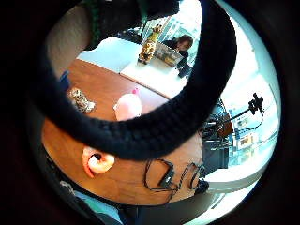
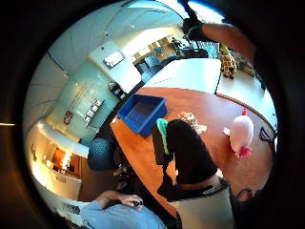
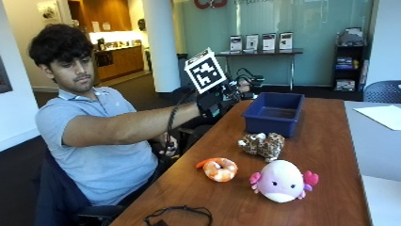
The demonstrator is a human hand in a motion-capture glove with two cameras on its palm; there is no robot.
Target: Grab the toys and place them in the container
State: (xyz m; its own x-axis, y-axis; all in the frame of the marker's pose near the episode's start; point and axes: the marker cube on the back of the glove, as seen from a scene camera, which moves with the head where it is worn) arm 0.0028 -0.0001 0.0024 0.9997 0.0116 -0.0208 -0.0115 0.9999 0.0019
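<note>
Three toys lie on the wooden table (image 3: 325, 141): an orange shrimp (image 3: 219, 169) near the person, a spotted leopard plush (image 3: 263, 145) in front of the container, and a pink axolotl plush (image 3: 282, 181) nearest the camera. The blue container (image 3: 274, 113) stands further along the table and looks empty. My gloved right hand (image 3: 219, 99) is raised in the air beside the container, above the table's edge, holding nothing. In the palm views a loosely curled black finger (image 1: 154, 131) arcs over the shrimp (image 1: 96, 163), the leopard plush (image 1: 82, 101) and the axolotl (image 1: 127, 106).
A black cable (image 3: 179, 214) lies at the table's near end. A white table (image 3: 382, 155) adjoins on the far side, with a sheet of paper (image 3: 382, 115) on it. A giraffe toy (image 1: 150, 44) stands on a white table beyond.
</note>
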